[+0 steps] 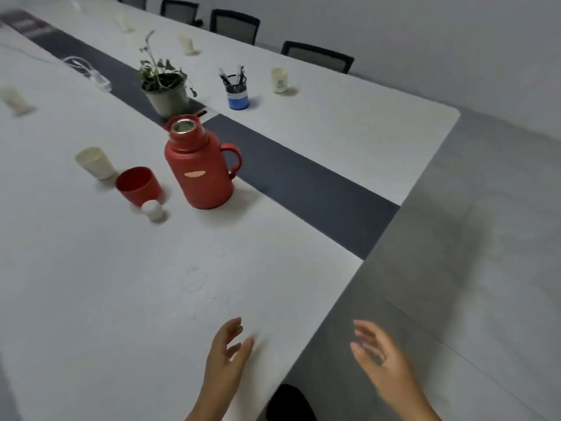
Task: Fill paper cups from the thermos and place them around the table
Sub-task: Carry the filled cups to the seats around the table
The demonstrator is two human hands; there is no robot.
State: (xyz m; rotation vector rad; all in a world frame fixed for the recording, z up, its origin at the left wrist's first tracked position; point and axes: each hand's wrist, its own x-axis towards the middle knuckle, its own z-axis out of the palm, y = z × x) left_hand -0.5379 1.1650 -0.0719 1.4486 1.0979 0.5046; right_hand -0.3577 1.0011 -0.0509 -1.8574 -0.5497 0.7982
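Nothing is being held: the fingers (239, 326) of the left hand (224, 360) are being kept loosely spread above the near edge of the table (121, 299), and those of the right hand (382, 357) are being held relaxed and empty beyond the table's corner. Well ahead, the red thermos (198, 168) is standing uncapped, its red lid cup (138, 185) and white stopper (153, 209) lying just beside it. One paper cup (95, 164) is waiting near the lid. Other cups, such as the far cup (279, 80), are already being shown spaced around the table; their contents cannot be told. Judged so, distribution is looking well advanced, with the near cup seemingly remaining.
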